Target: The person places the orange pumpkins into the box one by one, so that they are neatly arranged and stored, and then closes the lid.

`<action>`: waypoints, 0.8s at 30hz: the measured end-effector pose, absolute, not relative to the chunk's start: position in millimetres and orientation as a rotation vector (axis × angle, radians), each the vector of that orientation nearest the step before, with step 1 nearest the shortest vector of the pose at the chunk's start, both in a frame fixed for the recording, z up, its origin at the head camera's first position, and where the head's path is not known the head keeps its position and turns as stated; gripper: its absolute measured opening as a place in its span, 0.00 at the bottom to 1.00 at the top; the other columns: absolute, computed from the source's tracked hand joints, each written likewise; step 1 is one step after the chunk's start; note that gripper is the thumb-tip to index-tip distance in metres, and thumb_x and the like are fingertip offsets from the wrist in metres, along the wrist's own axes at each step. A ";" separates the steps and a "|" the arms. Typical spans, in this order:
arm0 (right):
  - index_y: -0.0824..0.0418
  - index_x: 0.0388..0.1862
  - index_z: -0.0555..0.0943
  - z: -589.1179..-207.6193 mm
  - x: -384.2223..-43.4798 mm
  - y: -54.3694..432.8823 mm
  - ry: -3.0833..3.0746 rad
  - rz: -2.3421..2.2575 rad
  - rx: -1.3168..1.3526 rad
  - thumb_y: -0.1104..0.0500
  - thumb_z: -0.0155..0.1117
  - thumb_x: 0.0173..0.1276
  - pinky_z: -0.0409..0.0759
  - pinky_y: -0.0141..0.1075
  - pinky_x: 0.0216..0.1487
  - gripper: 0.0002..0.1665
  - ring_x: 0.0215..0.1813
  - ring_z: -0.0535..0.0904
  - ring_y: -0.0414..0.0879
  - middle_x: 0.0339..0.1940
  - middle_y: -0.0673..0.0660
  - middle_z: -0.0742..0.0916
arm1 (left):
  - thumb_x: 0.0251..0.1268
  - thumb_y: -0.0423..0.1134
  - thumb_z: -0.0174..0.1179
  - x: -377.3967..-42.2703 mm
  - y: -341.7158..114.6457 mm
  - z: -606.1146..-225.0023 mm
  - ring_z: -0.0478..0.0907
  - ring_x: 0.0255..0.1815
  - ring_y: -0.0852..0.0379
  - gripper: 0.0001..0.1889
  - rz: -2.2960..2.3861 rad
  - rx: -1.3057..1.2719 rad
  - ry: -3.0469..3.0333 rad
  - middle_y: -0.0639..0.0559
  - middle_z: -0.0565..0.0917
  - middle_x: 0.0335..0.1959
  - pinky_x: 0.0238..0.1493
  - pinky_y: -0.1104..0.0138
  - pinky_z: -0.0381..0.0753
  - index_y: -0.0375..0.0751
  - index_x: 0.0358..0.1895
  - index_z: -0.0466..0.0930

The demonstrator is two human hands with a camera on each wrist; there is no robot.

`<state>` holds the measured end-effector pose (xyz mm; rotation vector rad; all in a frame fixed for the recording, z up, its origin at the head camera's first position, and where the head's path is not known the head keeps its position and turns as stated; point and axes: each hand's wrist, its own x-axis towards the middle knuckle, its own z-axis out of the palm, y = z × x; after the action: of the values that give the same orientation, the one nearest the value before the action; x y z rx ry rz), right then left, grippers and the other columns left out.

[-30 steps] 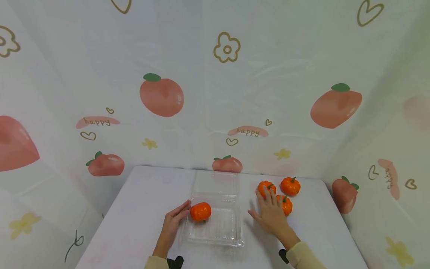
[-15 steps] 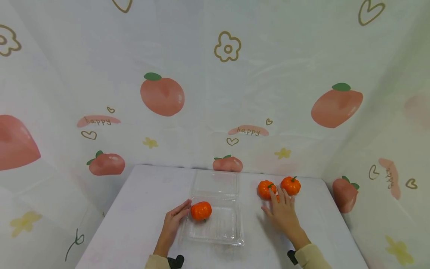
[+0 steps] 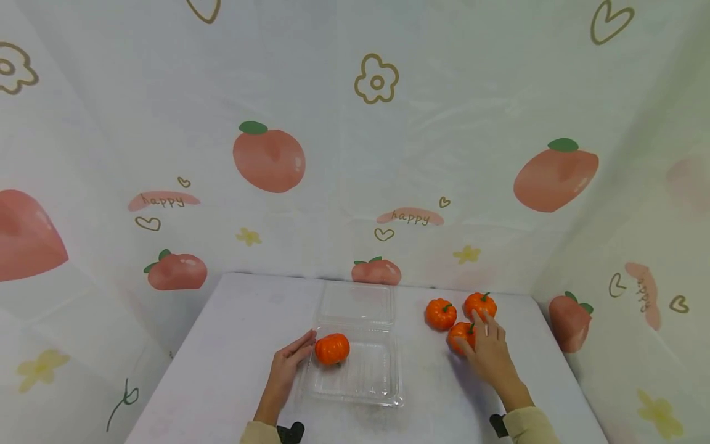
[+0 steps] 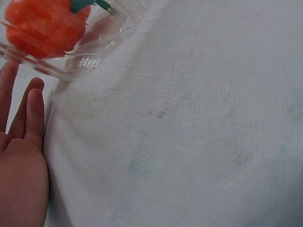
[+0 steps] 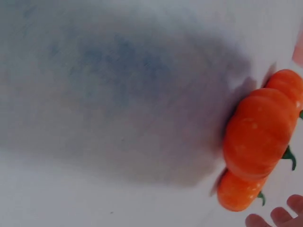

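A small orange pumpkin [image 3: 332, 349] lies tipped on its side in an open clear plastic clamshell box [image 3: 355, 391]. My left hand [image 3: 287, 373] rests at the box's left side, its straight fingers [image 4: 32, 113] right at the rim. To the right stand three more small pumpkins with green stems. Over the nearest pumpkin [image 3: 459, 335] reaches my right hand [image 3: 493, 357], fingers spread and thumb in front of it, hiding its right side. In the right wrist view, fingertips [image 5: 281, 216] show beside the row, apart from the front pumpkin [image 5: 260, 135].
Behind the nearest one sit a left pumpkin [image 3: 440, 314] and a back right pumpkin [image 3: 480, 304]. The box's lid [image 3: 356, 303] lies folded back toward the wall. A printed cloth [image 3: 322, 234] hangs behind the white table [image 3: 222, 345].
My right hand has moved right, from over the left pumpkin across to the right side of the nearest one. The left hand and the box have stayed put.
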<state>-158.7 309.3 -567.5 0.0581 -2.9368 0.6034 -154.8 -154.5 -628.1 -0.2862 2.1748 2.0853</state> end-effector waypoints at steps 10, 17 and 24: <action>0.69 0.81 0.48 -575.2 -160.2 320.0 -3.035 0.784 -0.111 0.43 0.53 0.79 0.64 0.72 0.71 0.47 0.70 0.56 0.74 0.75 0.77 0.59 | 0.71 0.50 0.62 -154.6 -153.3 -627.7 0.79 0.65 0.71 0.23 2.075 -0.302 2.184 0.61 0.82 0.66 0.72 0.69 0.73 0.56 0.68 0.79; 0.76 0.80 0.48 -581.4 -162.1 320.3 -3.104 0.865 -0.219 0.42 0.51 0.80 0.63 0.70 0.73 0.49 0.69 0.59 0.76 0.72 0.81 0.63 | 0.69 0.52 0.63 -157.4 -153.4 -629.6 0.78 0.69 0.64 0.24 2.082 -0.324 2.153 0.60 0.82 0.66 0.74 0.61 0.71 0.55 0.67 0.80; 0.78 0.79 0.49 -587.1 -162.5 318.6 -3.107 0.882 -0.228 0.43 0.52 0.79 0.63 0.69 0.74 0.50 0.70 0.62 0.77 0.71 0.82 0.64 | 0.69 0.51 0.64 -157.9 -154.8 -629.0 0.78 0.68 0.64 0.24 2.091 -0.329 2.143 0.60 0.83 0.66 0.75 0.61 0.70 0.54 0.67 0.80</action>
<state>-162.5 318.6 -587.1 -0.2284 -3.1074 0.8817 -157.9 -154.8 -629.0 -0.3285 2.1428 2.0914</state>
